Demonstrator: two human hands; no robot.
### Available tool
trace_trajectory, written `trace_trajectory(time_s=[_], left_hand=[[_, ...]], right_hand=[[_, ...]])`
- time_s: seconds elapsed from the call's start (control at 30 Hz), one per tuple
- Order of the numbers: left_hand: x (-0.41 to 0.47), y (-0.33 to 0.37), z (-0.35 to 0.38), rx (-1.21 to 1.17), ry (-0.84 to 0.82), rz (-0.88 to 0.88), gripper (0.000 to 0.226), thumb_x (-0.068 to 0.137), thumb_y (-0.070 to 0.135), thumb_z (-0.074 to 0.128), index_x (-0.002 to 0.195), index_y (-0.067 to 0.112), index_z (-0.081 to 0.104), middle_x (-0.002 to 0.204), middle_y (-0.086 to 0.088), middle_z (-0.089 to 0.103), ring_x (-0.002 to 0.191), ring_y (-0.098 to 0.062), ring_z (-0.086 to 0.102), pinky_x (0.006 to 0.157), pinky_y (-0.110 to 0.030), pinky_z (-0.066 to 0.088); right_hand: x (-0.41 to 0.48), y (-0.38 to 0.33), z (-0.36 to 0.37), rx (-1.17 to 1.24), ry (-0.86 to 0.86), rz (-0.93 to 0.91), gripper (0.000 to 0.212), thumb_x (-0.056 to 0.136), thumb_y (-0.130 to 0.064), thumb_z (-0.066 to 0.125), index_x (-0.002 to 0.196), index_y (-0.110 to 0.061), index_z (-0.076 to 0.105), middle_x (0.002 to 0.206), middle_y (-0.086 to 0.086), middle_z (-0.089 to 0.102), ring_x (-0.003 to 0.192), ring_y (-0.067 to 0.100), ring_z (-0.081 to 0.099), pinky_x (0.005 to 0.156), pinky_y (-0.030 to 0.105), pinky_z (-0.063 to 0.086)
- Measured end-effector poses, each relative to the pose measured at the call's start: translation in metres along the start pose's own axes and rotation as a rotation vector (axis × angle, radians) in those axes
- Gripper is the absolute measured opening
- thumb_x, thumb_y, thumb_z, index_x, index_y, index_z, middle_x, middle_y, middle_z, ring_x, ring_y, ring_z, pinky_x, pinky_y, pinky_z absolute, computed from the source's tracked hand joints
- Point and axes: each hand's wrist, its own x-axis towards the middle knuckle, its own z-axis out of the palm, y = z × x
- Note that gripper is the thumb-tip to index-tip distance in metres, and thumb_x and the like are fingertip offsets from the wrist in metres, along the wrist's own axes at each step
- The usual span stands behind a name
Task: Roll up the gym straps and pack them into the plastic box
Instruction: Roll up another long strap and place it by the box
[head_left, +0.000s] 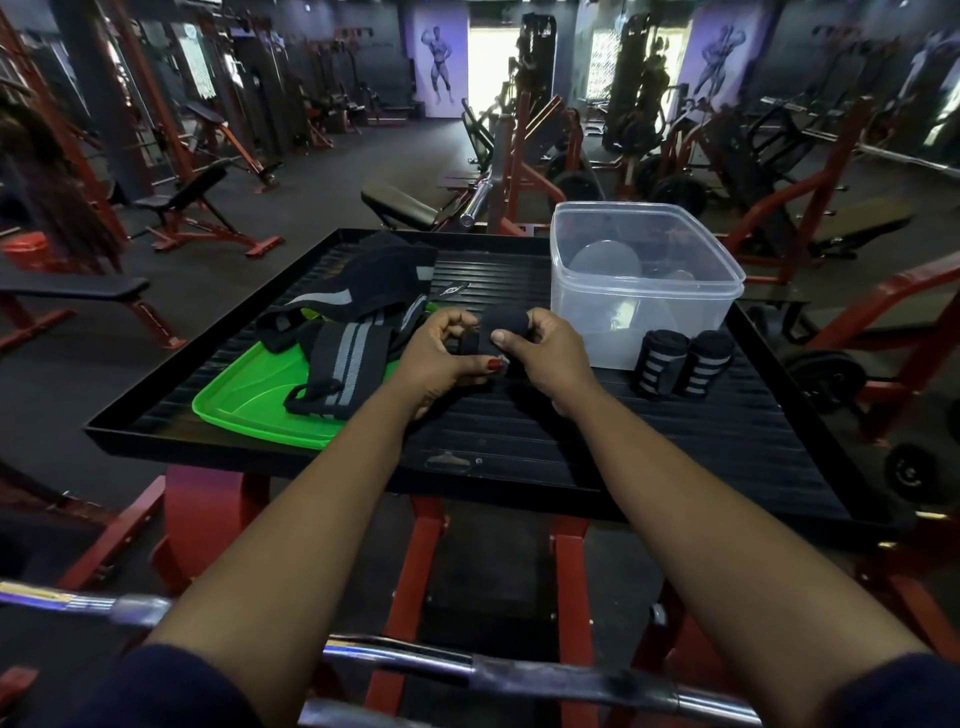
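Between left hand (441, 361) and right hand (548, 353), black strap roll (496, 323)

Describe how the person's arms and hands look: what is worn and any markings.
Both forearms are bare. Dark navy sleeves, the left sleeve and the right sleeve, end near the elbows. The left hand has a red-painted thumbnail. The right hand is ungloved too. No rings, watch or bands are visible on either.
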Motion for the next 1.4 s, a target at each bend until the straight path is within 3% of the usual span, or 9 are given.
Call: trace_trajectory(time_s=[0.13, 0.33, 0.57, 0.73, 0.87, 0.97, 1.1, 1.27, 1.4], left_hand=[[0.001, 0.002, -0.002, 0.018, 0.008, 0.03, 0.048, 0.07, -0.016, 0.072, 0.109, 0.007, 0.056, 0.105, -0.005, 0.06, 0.08, -0.014, 0.066, 0.062, -0.026, 0.058], [0.005, 0.0, -0.001, -0.149, -0.013, -0.08, 0.025, 0.087, 0.012, 0.066, 0.111, 0.011, 0.058, 0.098, -0.002, 0.065, 0.089, -0.016, 0.066, 0.081, -0.035, 0.057], [0.005, -0.001, -0.002, -0.097, 0.007, -0.043, 0.016, 0.088, 0.003, 0.063, 0.098, 0.015, 0.059, 0.106, -0.011, 0.06, 0.092, -0.022, 0.064, 0.071, -0.034, 0.06], [0.002, -0.001, 0.001, -0.039, -0.052, -0.037, 0.022, 0.089, -0.005, 0.057, 0.099, 0.015, 0.054, 0.098, -0.004, 0.06, 0.082, -0.016, 0.065, 0.072, -0.035, 0.059], [-0.001, 0.0, 0.005, -0.02, -0.058, -0.026, 0.026, 0.088, -0.009, 0.056, 0.101, 0.012, 0.048, 0.102, -0.005, 0.056, 0.076, -0.011, 0.065, 0.06, -0.027, 0.059], [-0.003, 0.0, 0.006, 0.015, -0.112, 0.002, 0.04, 0.084, -0.016, 0.056, 0.109, 0.011, 0.042, 0.106, -0.008, 0.054, 0.078, -0.011, 0.063, 0.059, -0.024, 0.056], [-0.003, 0.0, 0.003, 0.069, -0.215, 0.058, 0.06, 0.083, -0.017, 0.055, 0.124, 0.025, 0.045, 0.108, -0.007, 0.055, 0.087, -0.016, 0.06, 0.071, -0.03, 0.058], [-0.006, 0.002, 0.008, 0.099, -0.176, 0.103, 0.037, 0.083, -0.017, 0.056, 0.103, 0.014, 0.06, 0.103, 0.001, 0.063, 0.09, -0.014, 0.062, 0.075, -0.028, 0.056], [-0.005, 0.004, 0.01, -0.012, -0.115, 0.002, 0.011, 0.089, 0.002, 0.061, 0.092, 0.013, 0.061, 0.095, -0.005, 0.061, 0.082, -0.02, 0.063, 0.071, -0.041, 0.059]], right_hand=[[0.0, 0.0, 0.002, -0.06, 0.0, 0.008, 0.012, 0.086, -0.022, 0.071, 0.092, -0.024, 0.06, 0.1, 0.005, 0.07, 0.095, 0.022, 0.066, 0.089, 0.043, 0.054], [0.0, -0.001, 0.002, -0.066, 0.038, -0.025, 0.016, 0.084, -0.024, 0.072, 0.082, -0.024, 0.057, 0.092, 0.008, 0.071, 0.088, 0.026, 0.067, 0.082, 0.048, 0.055], [-0.003, -0.002, 0.002, 0.002, 0.005, -0.032, 0.013, 0.082, -0.022, 0.075, 0.082, -0.024, 0.063, 0.092, 0.004, 0.072, 0.088, 0.021, 0.069, 0.084, 0.042, 0.057], [-0.001, -0.001, 0.001, 0.041, 0.061, -0.017, 0.022, 0.082, -0.025, 0.075, 0.072, -0.024, 0.055, 0.077, 0.0, 0.062, 0.072, 0.013, 0.055, 0.07, 0.034, 0.047], [0.001, -0.003, 0.0, 0.102, 0.071, 0.025, 0.022, 0.082, -0.021, 0.076, 0.074, -0.023, 0.055, 0.075, -0.001, 0.06, 0.068, 0.011, 0.053, 0.064, 0.025, 0.045], [0.003, 0.0, -0.001, 0.147, 0.061, 0.113, 0.018, 0.083, -0.02, 0.075, 0.08, -0.023, 0.057, 0.078, 0.0, 0.062, 0.073, 0.014, 0.058, 0.071, 0.034, 0.051], [0.002, 0.0, -0.003, -0.056, 0.021, 0.086, 0.012, 0.088, -0.03, 0.066, 0.08, -0.021, 0.065, 0.087, 0.003, 0.069, 0.084, 0.019, 0.063, 0.081, 0.04, 0.051], [0.0, -0.003, -0.004, -0.463, -0.004, 0.015, 0.034, 0.103, -0.029, 0.036, 0.087, -0.008, 0.059, 0.097, 0.019, 0.065, 0.094, 0.033, 0.058, 0.072, 0.034, 0.035], [-0.002, -0.002, -0.004, -0.406, 0.097, -0.055, 0.023, 0.101, -0.017, 0.039, 0.112, -0.008, 0.056, 0.108, 0.01, 0.064, 0.094, 0.022, 0.054, 0.072, 0.024, 0.031]])
